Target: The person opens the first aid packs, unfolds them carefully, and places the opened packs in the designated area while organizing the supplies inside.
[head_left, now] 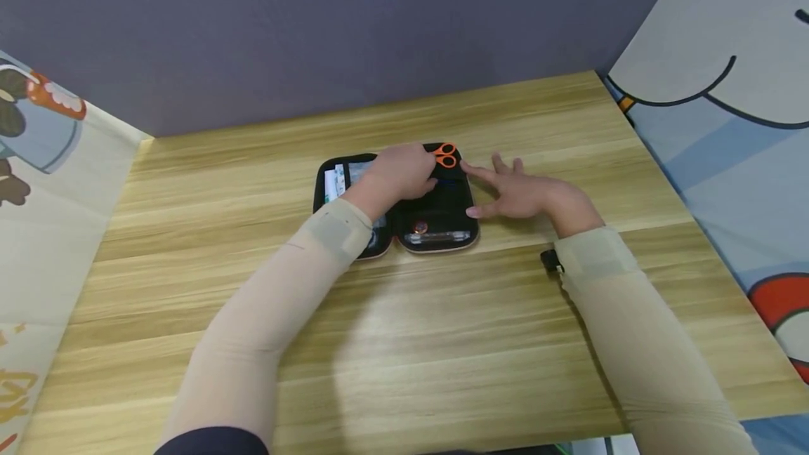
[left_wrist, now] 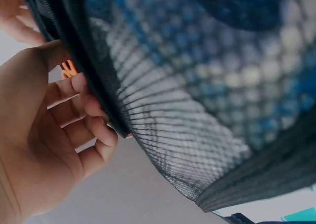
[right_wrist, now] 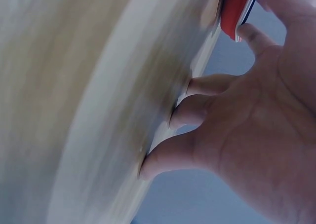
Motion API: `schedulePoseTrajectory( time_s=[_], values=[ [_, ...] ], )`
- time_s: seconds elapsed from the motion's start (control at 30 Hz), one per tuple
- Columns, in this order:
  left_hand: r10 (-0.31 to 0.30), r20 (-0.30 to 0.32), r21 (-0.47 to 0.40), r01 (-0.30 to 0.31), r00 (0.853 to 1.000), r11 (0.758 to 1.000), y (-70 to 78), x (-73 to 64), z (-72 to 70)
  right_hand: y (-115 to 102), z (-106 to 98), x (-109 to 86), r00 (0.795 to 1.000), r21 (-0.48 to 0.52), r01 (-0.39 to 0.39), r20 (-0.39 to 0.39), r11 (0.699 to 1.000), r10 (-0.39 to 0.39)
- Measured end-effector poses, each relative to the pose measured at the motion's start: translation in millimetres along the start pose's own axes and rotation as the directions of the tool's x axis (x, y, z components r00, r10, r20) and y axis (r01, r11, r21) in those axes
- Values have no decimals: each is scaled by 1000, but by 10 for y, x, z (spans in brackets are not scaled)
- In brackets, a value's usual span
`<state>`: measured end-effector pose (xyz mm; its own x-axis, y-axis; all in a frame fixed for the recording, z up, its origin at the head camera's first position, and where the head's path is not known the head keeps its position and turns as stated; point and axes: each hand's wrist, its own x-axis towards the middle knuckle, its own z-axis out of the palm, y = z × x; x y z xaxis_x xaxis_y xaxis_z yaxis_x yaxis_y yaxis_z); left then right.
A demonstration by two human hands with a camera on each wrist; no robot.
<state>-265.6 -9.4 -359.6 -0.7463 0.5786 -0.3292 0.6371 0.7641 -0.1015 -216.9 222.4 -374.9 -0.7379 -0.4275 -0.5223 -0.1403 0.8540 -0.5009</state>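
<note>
A black zippered case (head_left: 436,209) lies spread flat on the table. My left hand (head_left: 401,173) reaches over its right half, fingers curled close against the orange-handled scissors (head_left: 446,155). In the left wrist view the orange handles (left_wrist: 69,69) show between thumb and index finger; the case rim hides the thumb tip, so I cannot tell whether the hand pinches them. At the case's right edge, my right hand (head_left: 521,194) spreads its fingers, several fingertips resting on the table. One finger touches the case's red outer edge (right_wrist: 236,12) in the right wrist view.
A clear tube (head_left: 437,237) and a small round coppery item (head_left: 420,227) lie along the case's near edge. Its left half holds a mesh pocket (left_wrist: 168,130) and white printed cards (head_left: 335,182). The wooden table (head_left: 442,343) meets a dark wall behind.
</note>
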Motion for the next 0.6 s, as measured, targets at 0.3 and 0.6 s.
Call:
schedulePoseTrajectory(
  time_s=[0.3, 0.6],
  values=[
    [-29, -28, 57, 30, 999, 998, 56, 68, 25, -6, -1, 6, 1000, 5, 4, -2, 1000, -4],
    [-31, 42, 24, 30, 999, 999, 58, 87, -32, -3, 0, 4, 1000, 11, 8, 3, 1000, -8]
  ],
)
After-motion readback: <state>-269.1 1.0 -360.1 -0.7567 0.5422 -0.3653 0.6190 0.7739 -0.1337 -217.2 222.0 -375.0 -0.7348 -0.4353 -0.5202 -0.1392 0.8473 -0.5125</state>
